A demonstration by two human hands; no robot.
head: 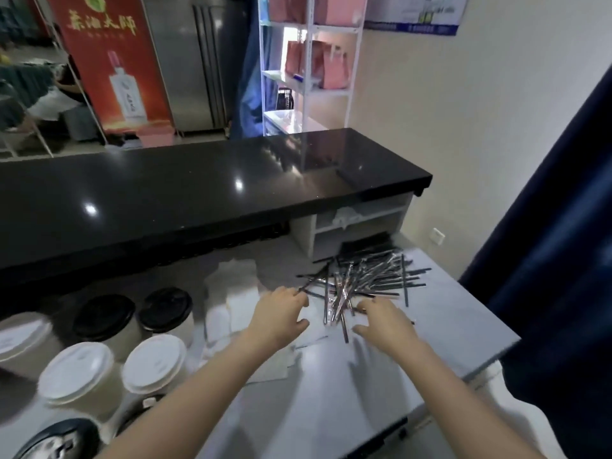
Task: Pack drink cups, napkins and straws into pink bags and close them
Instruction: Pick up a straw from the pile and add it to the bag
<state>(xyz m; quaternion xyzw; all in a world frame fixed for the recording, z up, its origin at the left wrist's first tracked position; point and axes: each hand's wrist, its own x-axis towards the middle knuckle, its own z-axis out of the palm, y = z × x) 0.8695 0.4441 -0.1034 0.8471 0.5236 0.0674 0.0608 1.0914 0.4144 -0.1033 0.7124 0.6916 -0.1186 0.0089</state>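
A heap of wrapped black straws (367, 276) lies on the grey worktop (331, 392). My left hand (280, 318) hovers at the heap's near left edge, fingers apart, holding nothing. My right hand (384, 323) is at the heap's near edge, fingers spread over the closest straws; no grip is visible. White napkins (231, 303) lie left of my left hand. Several lidded drink cups stand at the left, two with white lids (79, 376) and two with black lids (165, 309). Pink bags (334, 66) stand on a far shelf.
A glossy black counter (198, 187) runs across behind the worktop. A white shelving unit (308, 87) stands beyond it. A dark blue curtain (563, 260) hangs at the right. The worktop's right edge is close to the straws.
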